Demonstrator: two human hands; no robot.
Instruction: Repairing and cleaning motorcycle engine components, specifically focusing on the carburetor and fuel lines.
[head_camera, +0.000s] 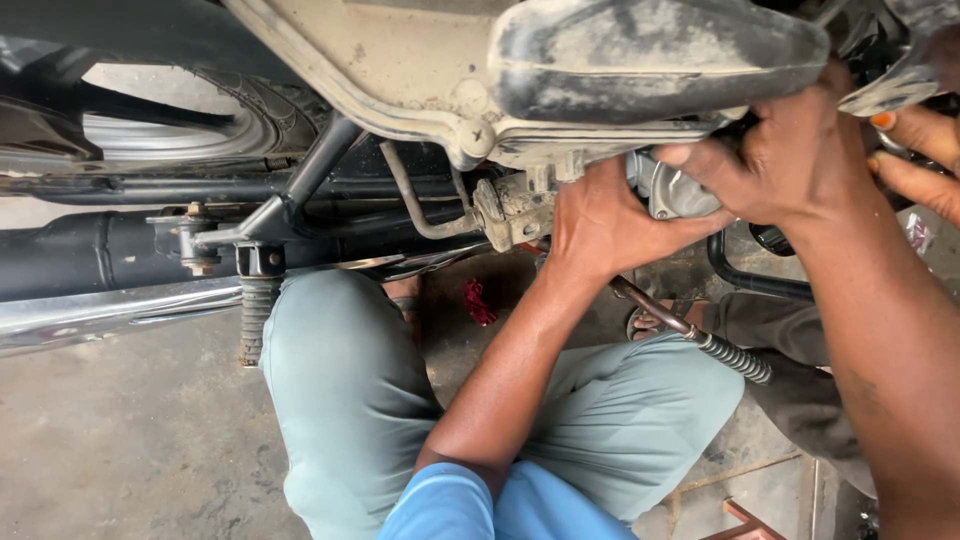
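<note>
Left hand (600, 225) and right hand (775, 160) press clenched fingers onto a dusty grey metal motorcycle engine part (675, 190), grimy beneath the mud-caked black side cover (650, 55).

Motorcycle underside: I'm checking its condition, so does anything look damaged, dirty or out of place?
The side cover is scuffed and caked in dust. Both hands, left and right, press at the engine beneath it. Nothing looks broken or spilled.

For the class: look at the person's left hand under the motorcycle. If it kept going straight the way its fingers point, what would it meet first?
The left hand points up and right, toward the metal engine part under the dusty side cover. It would probably meet that part first; its fingertips seem already against it, though depth is unclear.
</note>
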